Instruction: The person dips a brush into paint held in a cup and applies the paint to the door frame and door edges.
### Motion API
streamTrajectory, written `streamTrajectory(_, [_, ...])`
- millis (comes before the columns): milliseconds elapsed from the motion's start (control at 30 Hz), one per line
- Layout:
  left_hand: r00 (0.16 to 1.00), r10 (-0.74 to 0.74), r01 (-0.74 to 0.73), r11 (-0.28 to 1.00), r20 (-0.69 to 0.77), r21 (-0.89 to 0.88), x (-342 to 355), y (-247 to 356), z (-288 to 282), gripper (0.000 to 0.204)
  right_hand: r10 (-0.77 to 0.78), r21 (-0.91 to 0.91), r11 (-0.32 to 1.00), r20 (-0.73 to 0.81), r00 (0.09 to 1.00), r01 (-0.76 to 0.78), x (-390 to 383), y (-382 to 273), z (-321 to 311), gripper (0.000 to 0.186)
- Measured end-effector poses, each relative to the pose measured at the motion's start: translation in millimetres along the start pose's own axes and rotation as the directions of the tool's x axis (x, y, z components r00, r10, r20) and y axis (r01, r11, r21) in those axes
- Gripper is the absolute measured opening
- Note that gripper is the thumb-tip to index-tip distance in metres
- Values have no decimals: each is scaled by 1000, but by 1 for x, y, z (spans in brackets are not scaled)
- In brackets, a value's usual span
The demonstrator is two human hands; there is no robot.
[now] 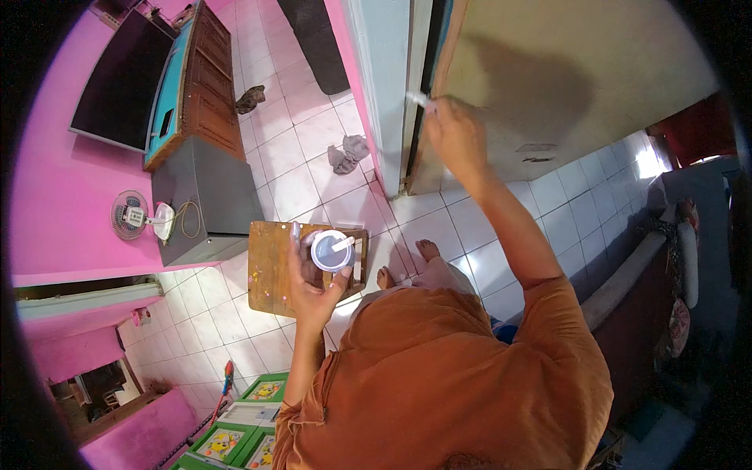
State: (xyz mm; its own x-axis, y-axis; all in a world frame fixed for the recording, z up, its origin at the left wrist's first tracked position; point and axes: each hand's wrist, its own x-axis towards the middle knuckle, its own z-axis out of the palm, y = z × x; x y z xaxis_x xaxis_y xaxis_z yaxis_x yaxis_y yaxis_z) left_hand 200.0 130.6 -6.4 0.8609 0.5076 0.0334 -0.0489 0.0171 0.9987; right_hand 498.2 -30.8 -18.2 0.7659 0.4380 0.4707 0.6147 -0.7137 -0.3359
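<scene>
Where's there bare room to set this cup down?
The wooden stool looks bare on its left, beside the left hand, apart from small specks. Floor tiles lie open between the stool and the grey cloth. Crowded: the stool's right part, behind hand and cup.

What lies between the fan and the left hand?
In the head view, from the fan to the left hand: grey cabinet, white floor tiles, then wooden stool.
</scene>
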Motion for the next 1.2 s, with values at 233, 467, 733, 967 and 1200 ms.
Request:
streamTrajectory(233, [996,73,-71,997,57,-28,5,-16,-5,101,-43,8,999,-467,883,53,-7,-8,-6,26])
streamTrajectory(467, [998,63,-62,997,-18,43,8,-43,3,105,-22,10,1000,-252,967,25,-68,30,124,30])
streamTrajectory(733, [998,50,-49,998,-38,35,13,-79,28,104,79,190,979,1,997,-78,-145,65,229,28])
streamTrajectory(967, [1000,-19,19,997,-10,71,13,-59,35,102,149,188,963,232,961,-195,-153,90,244,13])
streamTrajectory(1200, [999,-34,35,998,-24,47,10,-40,35,101,39,174,984,36,999,-45,-55,35,101,14])
